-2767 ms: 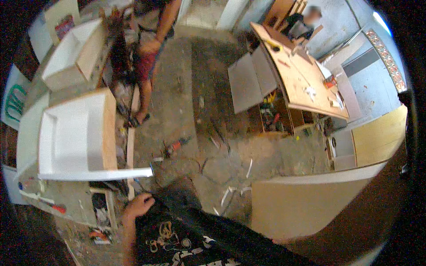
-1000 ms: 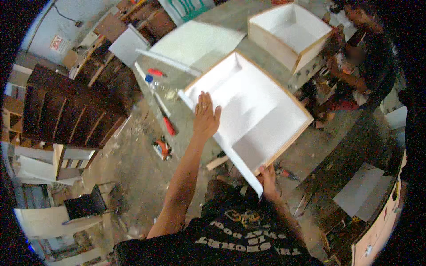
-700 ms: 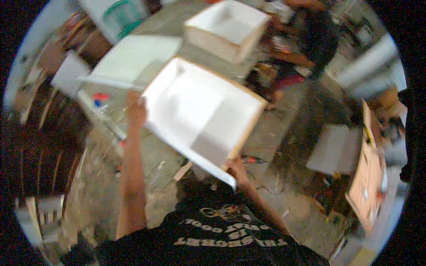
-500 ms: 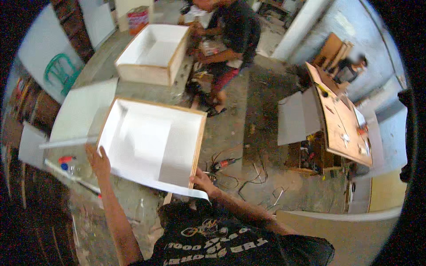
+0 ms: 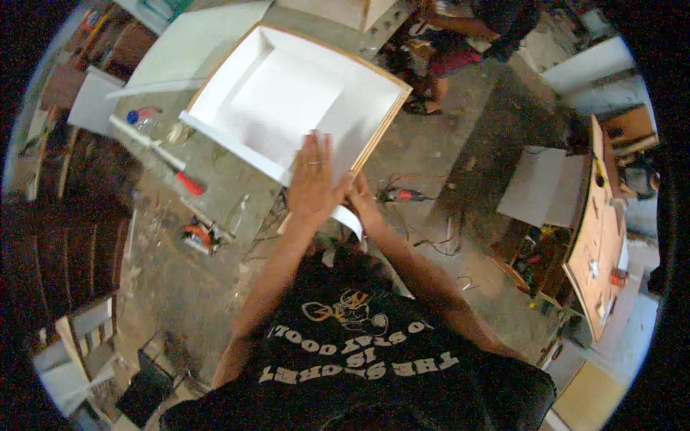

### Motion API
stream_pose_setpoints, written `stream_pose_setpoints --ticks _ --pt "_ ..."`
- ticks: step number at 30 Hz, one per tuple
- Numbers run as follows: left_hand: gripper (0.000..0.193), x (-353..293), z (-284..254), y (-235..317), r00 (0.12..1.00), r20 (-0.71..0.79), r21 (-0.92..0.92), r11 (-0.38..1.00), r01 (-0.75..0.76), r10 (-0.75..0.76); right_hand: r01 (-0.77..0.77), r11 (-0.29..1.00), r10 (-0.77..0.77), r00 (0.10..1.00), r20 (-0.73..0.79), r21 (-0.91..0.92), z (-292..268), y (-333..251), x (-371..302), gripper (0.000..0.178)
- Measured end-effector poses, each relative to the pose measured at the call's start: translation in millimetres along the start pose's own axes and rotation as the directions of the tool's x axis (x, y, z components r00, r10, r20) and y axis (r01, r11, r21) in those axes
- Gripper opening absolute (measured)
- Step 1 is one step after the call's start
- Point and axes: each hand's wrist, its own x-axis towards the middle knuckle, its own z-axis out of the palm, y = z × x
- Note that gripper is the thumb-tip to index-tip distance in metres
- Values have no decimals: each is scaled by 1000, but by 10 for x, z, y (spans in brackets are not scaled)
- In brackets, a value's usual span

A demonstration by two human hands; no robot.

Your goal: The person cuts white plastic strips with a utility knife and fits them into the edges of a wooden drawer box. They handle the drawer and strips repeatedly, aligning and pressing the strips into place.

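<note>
A shallow open wooden box (image 5: 295, 93) with a white lining and bare wood edges lies tilted on the worktable in front of me. Along its near rim runs a white edging strip (image 5: 351, 218), whose loose end curls down past the near right corner. My left hand (image 5: 313, 183) lies flat on the near rim by that corner, fingers stretched out over the inside. Close beside it, my right hand (image 5: 364, 202) has its fingers bent around the corner from the right. My left hand partly hides those fingertips.
Left of the box are a blue-capped clear bottle (image 5: 138, 117), a red-handled tool (image 5: 189, 183) and an orange power tool (image 5: 200, 237). A red power tool (image 5: 404, 195) lies among cords on the right. Another person (image 5: 460, 32) works at the far side near a second box (image 5: 327, 10).
My left hand has moved from the box's left side to its near right corner, flat on the rim. The right hand stays at that corner. My view has turned and shifted.
</note>
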Motion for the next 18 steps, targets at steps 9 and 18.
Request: stream_pose_setpoints --ticks 9,18 --pt "87 -306 154 449 990 -91 -515 856 46 -108 103 988 -98 994 -54 116 28 213 31 92" --pt "74 425 -373 -2208 975 -138 128 973 194 -177 96 995 -97 995 27 30 361 -392 -192 64"
